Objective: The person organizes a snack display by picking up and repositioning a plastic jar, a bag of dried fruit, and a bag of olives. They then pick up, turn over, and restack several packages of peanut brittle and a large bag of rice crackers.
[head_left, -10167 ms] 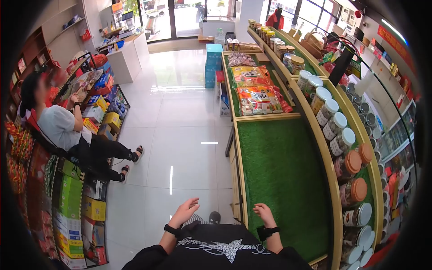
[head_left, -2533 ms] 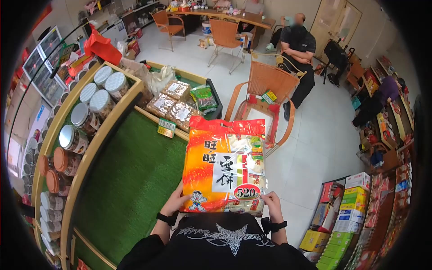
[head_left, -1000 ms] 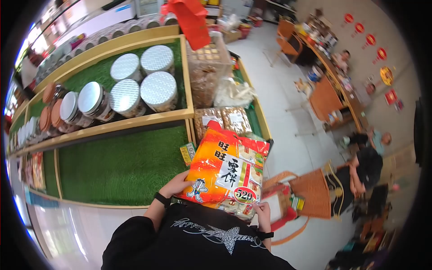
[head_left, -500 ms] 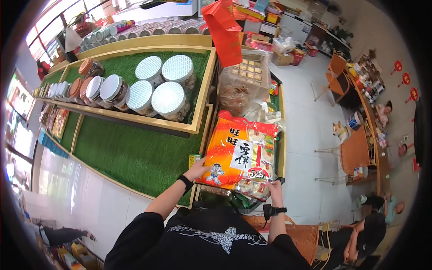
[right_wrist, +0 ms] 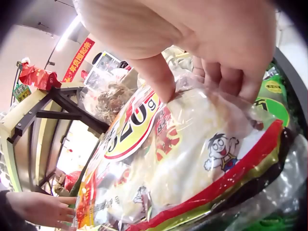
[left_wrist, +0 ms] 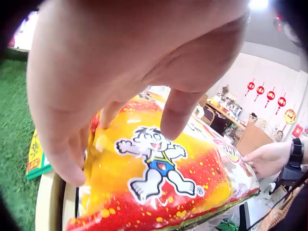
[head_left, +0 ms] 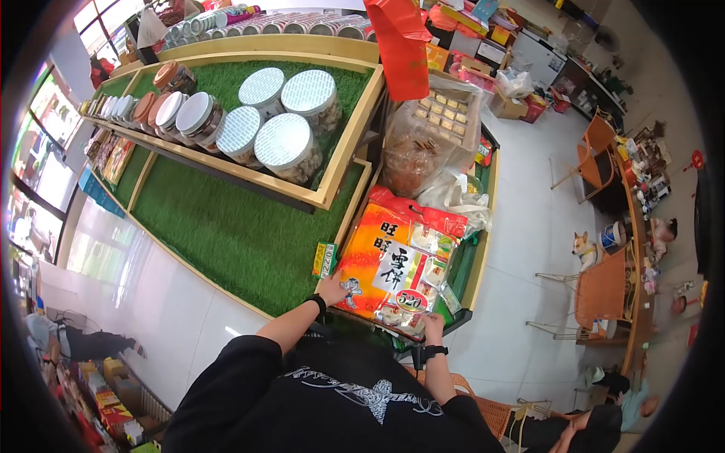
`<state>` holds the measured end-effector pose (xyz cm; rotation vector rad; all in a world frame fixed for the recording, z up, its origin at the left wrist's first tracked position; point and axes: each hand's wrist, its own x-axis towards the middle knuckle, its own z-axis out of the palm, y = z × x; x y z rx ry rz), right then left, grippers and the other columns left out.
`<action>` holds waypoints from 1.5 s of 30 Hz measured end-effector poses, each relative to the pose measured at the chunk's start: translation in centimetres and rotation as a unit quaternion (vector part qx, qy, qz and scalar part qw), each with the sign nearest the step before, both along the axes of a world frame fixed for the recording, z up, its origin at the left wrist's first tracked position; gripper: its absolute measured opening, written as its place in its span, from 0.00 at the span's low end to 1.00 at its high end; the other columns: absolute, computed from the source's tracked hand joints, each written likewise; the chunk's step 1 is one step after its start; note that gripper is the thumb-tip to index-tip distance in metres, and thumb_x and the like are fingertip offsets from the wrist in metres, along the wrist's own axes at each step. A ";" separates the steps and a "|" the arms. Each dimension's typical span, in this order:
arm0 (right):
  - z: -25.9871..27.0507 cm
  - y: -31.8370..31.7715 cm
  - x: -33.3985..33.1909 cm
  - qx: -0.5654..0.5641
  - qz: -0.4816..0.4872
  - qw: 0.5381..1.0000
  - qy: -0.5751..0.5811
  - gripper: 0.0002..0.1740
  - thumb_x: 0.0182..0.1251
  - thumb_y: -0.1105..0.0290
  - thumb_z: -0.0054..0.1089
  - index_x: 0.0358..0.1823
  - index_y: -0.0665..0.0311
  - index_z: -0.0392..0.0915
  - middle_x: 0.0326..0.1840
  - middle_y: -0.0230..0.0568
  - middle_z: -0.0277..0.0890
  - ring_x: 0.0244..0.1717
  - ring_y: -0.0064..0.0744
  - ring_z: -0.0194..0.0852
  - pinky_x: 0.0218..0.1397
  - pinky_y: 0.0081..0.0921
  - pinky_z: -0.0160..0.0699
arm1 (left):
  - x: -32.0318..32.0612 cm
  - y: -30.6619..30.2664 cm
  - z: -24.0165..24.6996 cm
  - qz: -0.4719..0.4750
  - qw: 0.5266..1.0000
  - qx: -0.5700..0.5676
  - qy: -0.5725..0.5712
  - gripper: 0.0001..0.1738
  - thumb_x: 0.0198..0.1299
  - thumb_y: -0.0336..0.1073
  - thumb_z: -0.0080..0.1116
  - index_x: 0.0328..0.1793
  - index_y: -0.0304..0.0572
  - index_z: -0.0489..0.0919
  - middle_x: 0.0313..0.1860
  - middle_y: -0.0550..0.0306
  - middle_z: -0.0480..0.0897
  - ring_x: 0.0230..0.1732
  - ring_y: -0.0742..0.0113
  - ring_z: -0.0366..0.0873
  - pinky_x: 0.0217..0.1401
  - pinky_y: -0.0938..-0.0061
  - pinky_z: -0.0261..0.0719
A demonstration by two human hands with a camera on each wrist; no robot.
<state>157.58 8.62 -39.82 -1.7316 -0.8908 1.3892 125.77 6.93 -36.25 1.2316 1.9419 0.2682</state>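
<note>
A large orange and red bag of rice crackers (head_left: 393, 260), marked 520, lies face up close over the end bin of the green-lined stand. My left hand (head_left: 331, 291) grips its near left side; in the left wrist view the thumb presses the printed face (left_wrist: 161, 163) and the fingers reach round the edge. My right hand (head_left: 433, 328) holds the near right corner, its thumb (right_wrist: 159, 79) on the clear front beside the 520 g mark. The bag hides most of the packs under it. A green pack (right_wrist: 272, 98) shows past its edge in the right wrist view.
A green and yellow price tag (head_left: 325, 260) stands at the bin's left divider. Beyond the bag sit a crumpled plastic bag (head_left: 457, 200) and a clear-wrapped tray of small squares (head_left: 445, 113). Lidded jars (head_left: 283, 143) line the upper shelf. A wicker chair (head_left: 487, 411) stands near right.
The view has turned toward the end bin. Both hands have carried the rice cracker bag from over the floor and chair to above that bin and lowered it, keeping their grip.
</note>
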 end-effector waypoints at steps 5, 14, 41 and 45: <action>-2.3 0.1 0.0 -0.009 -0.019 0.999 -0.035 0.17 0.50 0.71 0.60 0.37 0.72 0.64 0.33 0.46 0.70 0.33 0.30 0.68 0.38 0.23 0.68 | 1.5 -1.9 0.4 -0.025 0.996 0.056 0.072 0.38 0.45 0.39 0.52 0.64 0.41 0.54 0.57 0.34 0.61 0.54 0.40 0.64 0.55 0.59 0.66; 5.2 -0.1 -6.7 0.201 0.088 0.929 -0.296 0.32 0.44 0.78 0.57 0.54 0.75 0.58 0.52 0.58 0.57 0.56 0.53 0.54 0.60 0.38 0.50 | 0.8 -7.5 1.1 -0.012 0.995 0.097 -0.009 0.27 0.48 0.37 0.49 0.58 0.41 0.65 0.54 0.41 0.66 0.54 0.47 0.65 0.54 0.63 0.66; 14.5 -25.3 -40.8 0.277 0.566 0.776 0.000 0.07 0.55 0.76 0.48 0.34 0.68 0.72 0.29 0.37 0.68 0.28 0.25 0.67 0.32 0.19 0.67 | -21.6 -50.8 11.8 0.400 0.893 0.203 -0.034 0.22 0.54 0.37 0.49 0.56 0.42 0.69 0.47 0.48 0.76 0.48 0.57 0.73 0.51 0.68 0.70; 14.4 -26.9 -44.8 0.289 0.614 0.735 0.014 0.06 0.55 0.78 0.48 0.34 0.68 0.72 0.28 0.35 0.68 0.27 0.22 0.66 0.31 0.18 0.67 | -21.3 -55.2 12.5 0.505 0.829 0.234 -0.049 0.21 0.54 0.37 0.50 0.55 0.41 0.69 0.47 0.48 0.76 0.48 0.59 0.74 0.51 0.70 0.70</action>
